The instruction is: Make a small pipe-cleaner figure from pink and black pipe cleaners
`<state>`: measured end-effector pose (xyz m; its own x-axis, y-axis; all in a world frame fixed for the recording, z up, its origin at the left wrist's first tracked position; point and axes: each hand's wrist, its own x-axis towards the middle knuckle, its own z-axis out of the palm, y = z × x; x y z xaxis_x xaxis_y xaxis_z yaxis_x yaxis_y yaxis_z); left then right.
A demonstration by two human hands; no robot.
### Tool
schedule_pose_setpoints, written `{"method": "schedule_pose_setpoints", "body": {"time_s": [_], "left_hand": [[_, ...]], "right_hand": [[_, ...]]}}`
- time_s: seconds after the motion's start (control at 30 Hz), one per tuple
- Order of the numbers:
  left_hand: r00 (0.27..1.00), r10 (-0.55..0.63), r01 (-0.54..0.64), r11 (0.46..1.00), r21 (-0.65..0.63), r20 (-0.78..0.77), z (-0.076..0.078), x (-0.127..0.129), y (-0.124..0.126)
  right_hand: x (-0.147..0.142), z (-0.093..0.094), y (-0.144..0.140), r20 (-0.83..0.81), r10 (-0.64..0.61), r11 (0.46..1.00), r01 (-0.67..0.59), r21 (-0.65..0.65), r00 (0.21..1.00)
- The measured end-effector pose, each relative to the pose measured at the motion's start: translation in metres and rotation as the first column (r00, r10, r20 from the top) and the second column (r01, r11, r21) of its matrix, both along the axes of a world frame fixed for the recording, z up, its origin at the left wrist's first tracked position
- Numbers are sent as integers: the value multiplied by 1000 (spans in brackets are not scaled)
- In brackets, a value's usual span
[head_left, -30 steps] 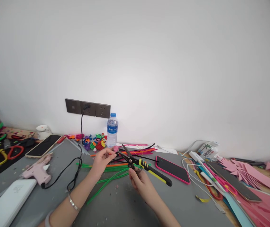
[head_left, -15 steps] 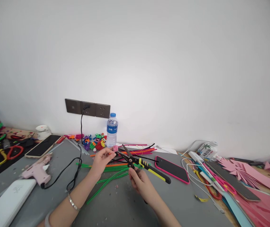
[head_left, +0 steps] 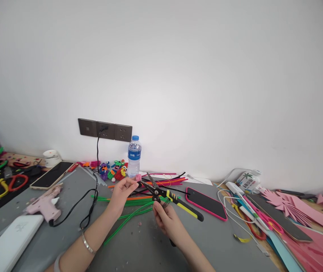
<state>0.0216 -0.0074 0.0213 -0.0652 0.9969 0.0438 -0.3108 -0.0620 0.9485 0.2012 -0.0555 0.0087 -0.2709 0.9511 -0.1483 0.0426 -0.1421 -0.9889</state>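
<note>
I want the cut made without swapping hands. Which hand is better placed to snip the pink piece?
Right hand: it holds the cutters, blades open at the pink piece pinched by the left hand.

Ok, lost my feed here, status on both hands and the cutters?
Left hand pinching small pink piece. Right hand gripping black-yellow cutters, blades open at the piece. Green pipe cleaners and pink-cased phone close by.

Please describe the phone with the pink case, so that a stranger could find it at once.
On the grey table, look just right of the right hand holding the yellow-handled cutters. The phone lies flat there, screen up. Its bright pink rim distinguishes it from the gold-edged phone far left.
</note>
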Motion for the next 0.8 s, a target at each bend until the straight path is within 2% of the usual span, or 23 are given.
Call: {"method": "schedule_pose_setpoints", "body": {"time_s": [0.33, 0.8], "left_hand": [[999, 53, -53, 998, -15, -8, 1, 3, -1], [998, -2, 4, 999, -45, 63, -10, 2, 1]], "right_hand": [[-1, 3, -1, -13, -1, 999, 0, -32, 1000], [-1, 4, -1, -26, 10, 999, -12, -50, 1000]]}}
